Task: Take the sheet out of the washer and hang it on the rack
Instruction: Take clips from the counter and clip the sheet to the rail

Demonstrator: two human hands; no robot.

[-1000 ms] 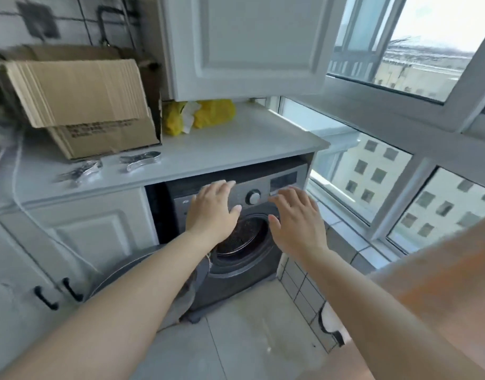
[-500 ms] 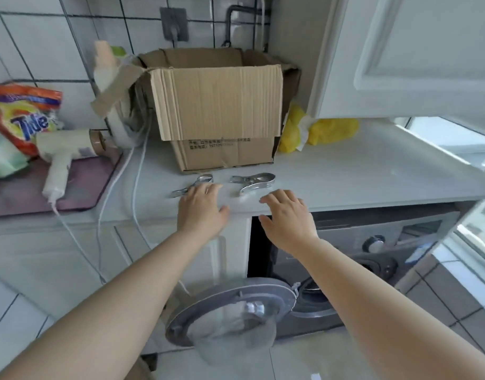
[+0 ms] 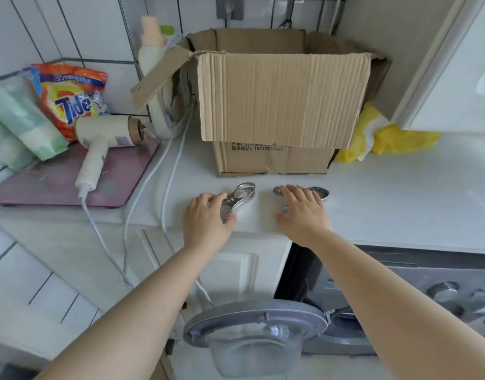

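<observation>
The sheet is nowhere I can see; the washer (image 3: 416, 303) sits under the counter (image 3: 386, 193) with its round door (image 3: 256, 329) swung open below my arms. My left hand (image 3: 207, 219) curls around a metal clip (image 3: 237, 200) on the counter, thumb and fingers gripping it. My right hand (image 3: 303, 213) lies spread over a second clip (image 3: 319, 192), fingers straight, touching it. A cardboard box (image 3: 282, 105) stands just behind both clips.

The grey washer (image 3: 400, 305) is sitting under the white surface (image 3: 386, 204). Its round door (image 3: 252, 325) is hanging wide open, swung out to the left. Whether a sheet is lying inside cannot be told.
</observation>
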